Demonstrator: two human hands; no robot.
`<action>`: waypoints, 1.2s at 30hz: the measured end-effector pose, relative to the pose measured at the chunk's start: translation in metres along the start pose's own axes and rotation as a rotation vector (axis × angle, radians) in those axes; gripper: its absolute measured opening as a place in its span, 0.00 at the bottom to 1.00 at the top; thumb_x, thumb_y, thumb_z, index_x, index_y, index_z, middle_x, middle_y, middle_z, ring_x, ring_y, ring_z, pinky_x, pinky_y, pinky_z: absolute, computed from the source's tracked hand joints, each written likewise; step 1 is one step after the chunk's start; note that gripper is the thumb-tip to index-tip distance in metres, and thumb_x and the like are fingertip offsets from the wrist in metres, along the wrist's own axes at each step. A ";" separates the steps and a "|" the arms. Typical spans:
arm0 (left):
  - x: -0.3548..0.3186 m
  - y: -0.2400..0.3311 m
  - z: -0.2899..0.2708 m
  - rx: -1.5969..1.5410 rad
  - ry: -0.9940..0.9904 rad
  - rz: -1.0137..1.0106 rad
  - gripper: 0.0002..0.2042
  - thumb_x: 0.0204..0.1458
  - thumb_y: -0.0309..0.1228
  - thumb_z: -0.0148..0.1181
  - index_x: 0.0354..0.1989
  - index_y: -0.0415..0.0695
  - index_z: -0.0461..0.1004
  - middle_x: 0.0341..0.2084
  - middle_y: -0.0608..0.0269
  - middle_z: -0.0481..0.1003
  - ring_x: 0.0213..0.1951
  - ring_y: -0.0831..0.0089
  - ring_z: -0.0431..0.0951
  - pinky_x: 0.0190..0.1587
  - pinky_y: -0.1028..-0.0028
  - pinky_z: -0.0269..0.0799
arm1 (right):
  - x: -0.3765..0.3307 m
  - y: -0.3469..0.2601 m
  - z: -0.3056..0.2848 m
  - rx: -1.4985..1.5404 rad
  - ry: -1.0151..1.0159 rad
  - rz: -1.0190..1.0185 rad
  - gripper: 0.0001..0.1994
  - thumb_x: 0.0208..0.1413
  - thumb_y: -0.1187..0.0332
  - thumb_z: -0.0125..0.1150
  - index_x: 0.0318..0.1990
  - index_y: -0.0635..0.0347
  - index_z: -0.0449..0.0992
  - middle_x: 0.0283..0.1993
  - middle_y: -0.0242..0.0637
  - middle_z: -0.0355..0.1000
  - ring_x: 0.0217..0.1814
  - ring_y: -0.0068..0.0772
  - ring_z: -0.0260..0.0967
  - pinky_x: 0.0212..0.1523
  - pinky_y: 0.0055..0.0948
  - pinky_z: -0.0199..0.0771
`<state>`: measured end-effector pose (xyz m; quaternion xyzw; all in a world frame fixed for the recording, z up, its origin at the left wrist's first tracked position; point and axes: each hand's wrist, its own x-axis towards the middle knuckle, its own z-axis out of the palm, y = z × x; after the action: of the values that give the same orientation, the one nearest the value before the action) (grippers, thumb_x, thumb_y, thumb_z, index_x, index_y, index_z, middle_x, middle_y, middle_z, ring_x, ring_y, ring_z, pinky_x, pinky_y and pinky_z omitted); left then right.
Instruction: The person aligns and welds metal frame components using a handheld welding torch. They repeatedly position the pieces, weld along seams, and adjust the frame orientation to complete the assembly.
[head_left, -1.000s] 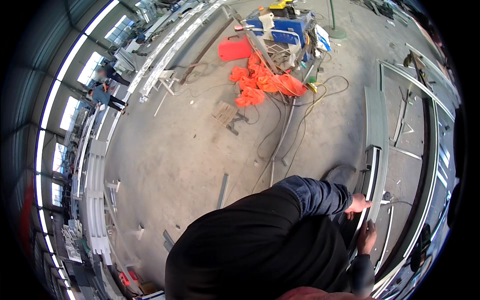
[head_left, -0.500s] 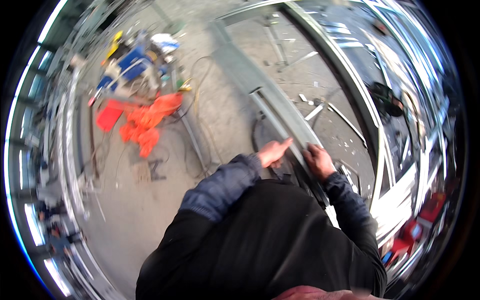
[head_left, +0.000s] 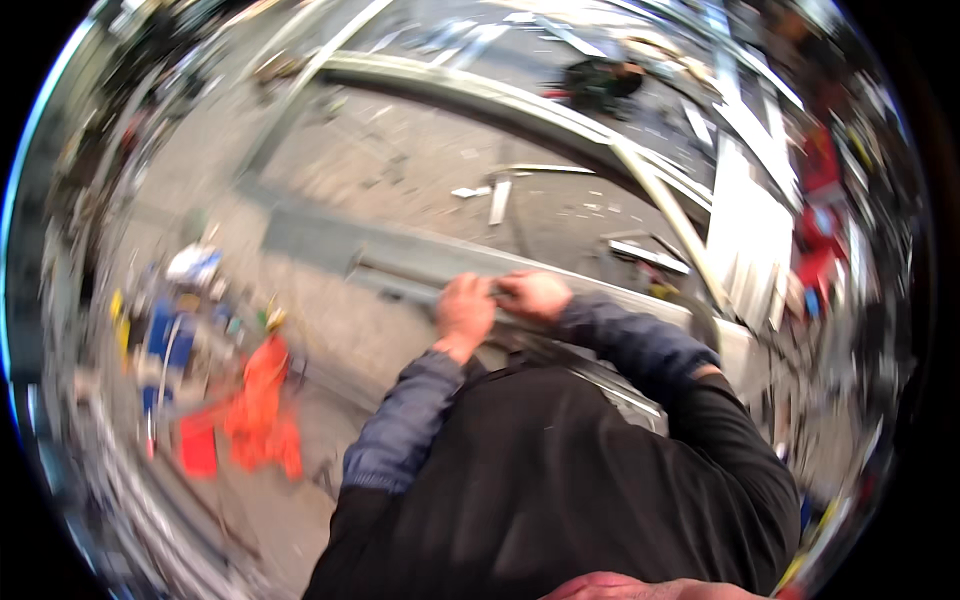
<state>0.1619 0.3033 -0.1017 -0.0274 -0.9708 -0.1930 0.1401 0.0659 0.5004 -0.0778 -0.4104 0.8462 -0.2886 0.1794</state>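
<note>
A long grey metal beam [head_left: 400, 268] lies across the concrete floor in front of me, blurred by motion. My left hand [head_left: 464, 308] grips the beam's near edge with the fingers curled over it. Just to its right, my right hand [head_left: 535, 293] is closed on the same beam, the two hands almost touching. Both arms wear blue sleeves under a dark vest, which fills the lower part of the view.
Another curved metal beam [head_left: 500, 100] runs behind the first one. An orange heap [head_left: 262, 405] and blue boxes [head_left: 165, 335] lie on the floor at the left. Loose metal strips [head_left: 500, 200] are scattered on the floor beyond. White panels [head_left: 750, 230] stand at the right.
The view has swung round, so the orange heap moved from the top to the lower left. My hands stayed on the metal beam and have come closer together.
</note>
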 end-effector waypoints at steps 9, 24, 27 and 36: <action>0.000 -0.015 0.001 -0.001 -0.009 0.119 0.23 0.54 0.26 0.60 0.61 0.48 0.83 0.63 0.62 0.81 0.51 0.51 0.79 0.55 0.54 0.77 | 0.001 -0.007 0.007 -0.064 0.073 0.011 0.24 0.67 0.43 0.63 0.49 0.57 0.84 0.47 0.50 0.83 0.51 0.63 0.82 0.53 0.56 0.84; 0.007 -0.019 -0.017 -0.062 -0.116 0.199 0.19 0.67 0.33 0.61 0.65 0.45 0.80 0.64 0.55 0.79 0.55 0.49 0.79 0.57 0.53 0.76 | -0.225 -0.079 -0.023 -0.082 0.826 0.651 0.24 0.65 0.59 0.73 0.65 0.55 0.80 0.58 0.46 0.77 0.60 0.54 0.76 0.63 0.46 0.79; 0.010 -0.018 -0.029 -0.098 -0.159 0.244 0.19 0.68 0.34 0.61 0.65 0.44 0.79 0.64 0.53 0.78 0.55 0.46 0.79 0.58 0.52 0.76 | -0.290 -0.100 -0.001 -0.140 0.894 0.888 0.21 0.66 0.61 0.72 0.64 0.53 0.80 0.58 0.44 0.76 0.60 0.53 0.75 0.61 0.44 0.79; 0.019 -0.011 -0.046 -0.019 -0.298 0.295 0.22 0.70 0.44 0.60 0.67 0.46 0.78 0.65 0.55 0.78 0.61 0.50 0.79 0.60 0.52 0.74 | -0.426 -0.128 0.067 -0.212 0.990 1.276 0.20 0.68 0.60 0.68 0.64 0.55 0.80 0.59 0.45 0.76 0.63 0.53 0.74 0.65 0.44 0.76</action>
<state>0.1545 0.2751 -0.0597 -0.1987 -0.9644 -0.1732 0.0212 0.4325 0.7540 -0.0192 0.3113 0.9211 -0.1972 -0.1254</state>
